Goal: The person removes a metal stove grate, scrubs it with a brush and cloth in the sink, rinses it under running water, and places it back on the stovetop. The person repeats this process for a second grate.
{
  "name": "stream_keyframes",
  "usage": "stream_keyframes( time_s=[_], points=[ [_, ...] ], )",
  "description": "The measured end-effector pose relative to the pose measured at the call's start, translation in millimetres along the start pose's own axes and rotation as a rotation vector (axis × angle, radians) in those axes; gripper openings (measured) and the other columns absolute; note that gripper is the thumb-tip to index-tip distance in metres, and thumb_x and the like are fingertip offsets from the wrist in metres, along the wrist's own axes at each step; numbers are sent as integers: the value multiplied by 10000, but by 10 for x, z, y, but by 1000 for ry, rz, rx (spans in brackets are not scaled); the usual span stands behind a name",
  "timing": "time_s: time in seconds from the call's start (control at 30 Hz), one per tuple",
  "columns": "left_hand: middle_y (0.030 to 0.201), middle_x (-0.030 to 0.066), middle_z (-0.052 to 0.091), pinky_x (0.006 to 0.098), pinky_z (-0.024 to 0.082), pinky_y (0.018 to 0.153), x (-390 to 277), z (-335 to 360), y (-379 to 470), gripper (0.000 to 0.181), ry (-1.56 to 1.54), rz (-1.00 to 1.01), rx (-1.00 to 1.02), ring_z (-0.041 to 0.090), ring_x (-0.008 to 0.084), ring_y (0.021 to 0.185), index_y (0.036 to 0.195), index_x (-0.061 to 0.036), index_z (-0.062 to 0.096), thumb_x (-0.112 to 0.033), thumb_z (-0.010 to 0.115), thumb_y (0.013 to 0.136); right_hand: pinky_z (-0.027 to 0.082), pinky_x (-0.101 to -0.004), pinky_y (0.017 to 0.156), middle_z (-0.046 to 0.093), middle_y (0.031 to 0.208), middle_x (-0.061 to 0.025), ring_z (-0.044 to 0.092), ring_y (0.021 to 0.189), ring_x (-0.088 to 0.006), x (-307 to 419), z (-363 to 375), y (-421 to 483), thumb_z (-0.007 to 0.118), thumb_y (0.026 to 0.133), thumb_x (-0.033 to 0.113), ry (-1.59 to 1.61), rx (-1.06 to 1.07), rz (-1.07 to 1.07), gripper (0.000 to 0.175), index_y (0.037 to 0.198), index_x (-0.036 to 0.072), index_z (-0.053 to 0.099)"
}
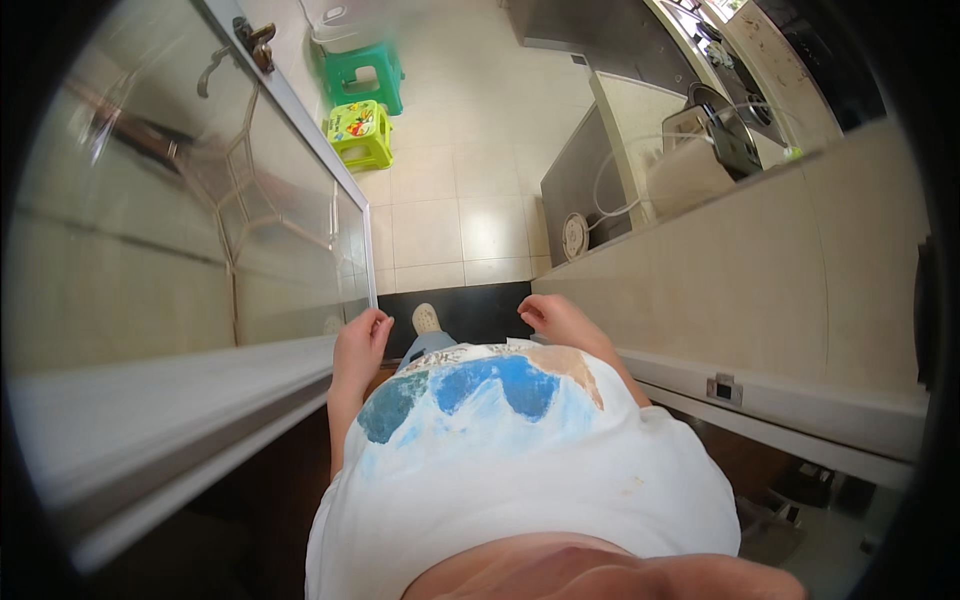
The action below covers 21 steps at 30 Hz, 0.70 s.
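My left hand (361,346) hangs at my left side, beside the edge of a glass-paneled door (292,176). Its fingers are loosely curled in, and I see nothing in them. My right hand (559,321) is in front of my right hip, close to the beige wall (720,274). It too has its fingers bent inward, with no object showing. Between the hands, one foot in a cream clog (425,319) stands on a black threshold strip (484,307). My white shirt (525,465) with blue, teal and tan patches hides the other foot.
Beige floor tiles (427,225) run ahead. A lime-green stool (358,139) and a teal plastic stool (367,79) stand at the left wall. On the right, a counter (634,124) bears a dark appliance (731,142), and a round cream power strip (575,236) hangs by its cord. The door has a bronze-colored handle (259,41).
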<state>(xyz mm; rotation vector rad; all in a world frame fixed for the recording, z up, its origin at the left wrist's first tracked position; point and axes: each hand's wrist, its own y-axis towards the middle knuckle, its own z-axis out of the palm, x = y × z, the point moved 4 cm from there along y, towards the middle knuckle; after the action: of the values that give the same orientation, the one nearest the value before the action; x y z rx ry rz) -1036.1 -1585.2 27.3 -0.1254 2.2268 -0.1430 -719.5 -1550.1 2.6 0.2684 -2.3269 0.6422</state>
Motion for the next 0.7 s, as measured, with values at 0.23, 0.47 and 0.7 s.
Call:
stream_keyframes(
  time_s=[0.23,0.47,0.7],
  points=[
    [644,127,572,324,436,548,-77,-509,1550,156,8,125,11,540,227,558,855,-19,611,-173,609,873,491,-366,683,662,840,-136,626,782,-290,360,-528,1147,587,855,137,61,-82,20,158,950,27,647],
    [623,129,550,331,424,535,-193,-341,2830,164,-2,110,103,520,238,541,851,-15,607,-177,621,866,492,-374,684,665,845,-149,629,783,-303,-39,-1013,2289,600,850,153,101,-40,77,160,949,39,651],
    [625,123,551,324,425,544,-699,-112,4310,161,156,79,74,517,229,549,852,-12,604,-171,625,862,492,-364,701,663,862,-150,627,803,-299,-479,-2149,3886,580,862,158,219,-213,-53,160,935,31,643]
  ],
)
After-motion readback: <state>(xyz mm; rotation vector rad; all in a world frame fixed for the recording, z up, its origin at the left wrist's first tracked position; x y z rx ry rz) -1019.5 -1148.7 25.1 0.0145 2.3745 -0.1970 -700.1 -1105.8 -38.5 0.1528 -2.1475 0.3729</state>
